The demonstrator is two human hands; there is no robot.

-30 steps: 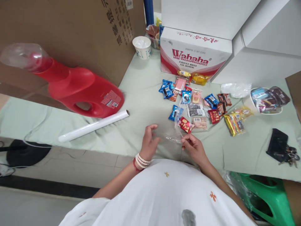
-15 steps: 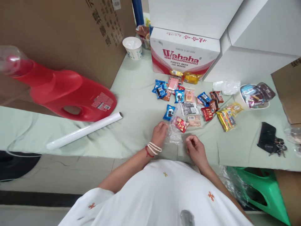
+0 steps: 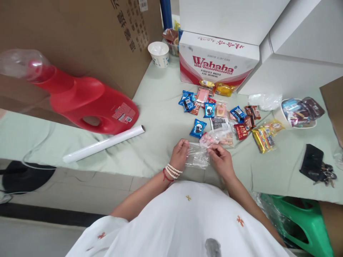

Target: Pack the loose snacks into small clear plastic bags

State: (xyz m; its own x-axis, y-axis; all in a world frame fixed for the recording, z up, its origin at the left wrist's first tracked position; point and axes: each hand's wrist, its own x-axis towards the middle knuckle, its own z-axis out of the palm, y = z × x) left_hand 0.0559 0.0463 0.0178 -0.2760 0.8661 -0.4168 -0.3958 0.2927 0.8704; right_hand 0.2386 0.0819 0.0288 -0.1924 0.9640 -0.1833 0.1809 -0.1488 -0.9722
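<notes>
Left hand [image 3: 180, 153], forearm slanting inward — thumb and fingertips pinch one side of a clear plastic bag [image 3: 197, 156]. Right hand [image 3: 220, 160], opposite — fingertips pinch the other side. Bag spans between them, above a pale green tablecloth [image 3: 160, 117]. Beyond lie wrapped snacks [image 3: 209, 110]; behind these, a carton [image 3: 214, 66] reads "Wahaha", "PURIFIED WATER FOR DRINKING".

"Wahaha" above "PURIFIED WATER FOR DRINKING" on white carton [image 3: 218, 57], Chinese characters on brown box [image 3: 88, 39]
</notes>
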